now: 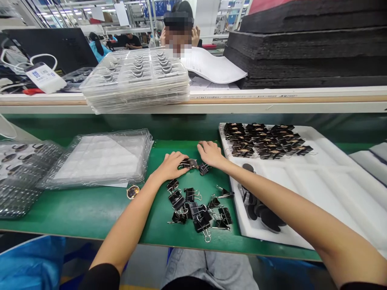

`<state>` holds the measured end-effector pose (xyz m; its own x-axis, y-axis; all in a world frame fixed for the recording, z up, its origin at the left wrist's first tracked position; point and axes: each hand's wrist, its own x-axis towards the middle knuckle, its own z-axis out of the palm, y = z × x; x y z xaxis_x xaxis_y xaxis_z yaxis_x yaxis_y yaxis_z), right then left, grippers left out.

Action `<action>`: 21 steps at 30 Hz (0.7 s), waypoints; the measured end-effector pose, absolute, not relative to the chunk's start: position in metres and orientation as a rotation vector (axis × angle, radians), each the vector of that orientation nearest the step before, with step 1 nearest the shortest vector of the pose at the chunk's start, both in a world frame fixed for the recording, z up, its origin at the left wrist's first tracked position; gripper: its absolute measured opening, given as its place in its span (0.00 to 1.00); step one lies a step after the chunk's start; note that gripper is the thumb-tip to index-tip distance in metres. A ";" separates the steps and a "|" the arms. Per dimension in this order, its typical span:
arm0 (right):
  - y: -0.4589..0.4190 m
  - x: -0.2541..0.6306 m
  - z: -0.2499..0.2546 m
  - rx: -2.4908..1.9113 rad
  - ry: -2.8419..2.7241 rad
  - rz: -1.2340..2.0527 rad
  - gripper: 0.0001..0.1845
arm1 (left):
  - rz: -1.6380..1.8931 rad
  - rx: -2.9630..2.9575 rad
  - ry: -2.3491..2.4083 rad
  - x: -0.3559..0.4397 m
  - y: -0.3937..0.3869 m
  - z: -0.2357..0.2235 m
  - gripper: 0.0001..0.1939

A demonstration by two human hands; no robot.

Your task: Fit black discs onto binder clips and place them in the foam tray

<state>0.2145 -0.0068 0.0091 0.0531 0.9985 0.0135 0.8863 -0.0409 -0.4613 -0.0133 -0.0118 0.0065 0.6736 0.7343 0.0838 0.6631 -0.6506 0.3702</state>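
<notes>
From where I stand, the person's left hand (173,164) has thumb and fingers closed around a black binder clip (184,164) at the middle of the green tabletop (90,205), with a round grey piece (193,163) at the clip's right end. The right hand (211,154) is just beyond and to the right, fingers curled down and partly hidden, so I can't tell whether they grip anything. A second clip (204,169) sits just below that palm, on the near side.

Nearer the person, a loose cluster of clips (198,213) lies scattered, handles pointing every way. Left of the left forearm is a small gold-rimmed disc (133,192), near a stack of clear trays (143,161) topped with white sheeting (93,157). More clear trays (22,189), bearing round parts, stand at the far left.

On the right, a white foam tray (329,185) holds rows of clips (272,141) at its far end and dark discs (269,219) nearer, partly behind the right forearm. Across the shelf (223,105), a co-worker (179,24) raises both hands to their head.
</notes>
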 end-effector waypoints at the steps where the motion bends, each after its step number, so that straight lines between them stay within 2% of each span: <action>1: -0.007 0.212 0.004 -2.009 -1.904 0.442 0.27 | 0.329 2.566 1.109 -0.014 -0.012 0.006 0.19; 9: -0.011 0.214 -0.019 -2.126 -1.720 0.250 0.27 | 0.379 2.486 1.076 -0.018 -0.011 0.005 0.17; 15: -0.011 0.216 -0.021 -2.141 -1.679 0.210 0.29 | 0.353 2.418 1.032 -0.018 -0.012 0.010 0.16; 21: -0.007 0.218 -0.032 -2.094 -1.635 0.169 0.27 | 0.360 2.382 0.969 -0.014 -0.014 0.011 0.16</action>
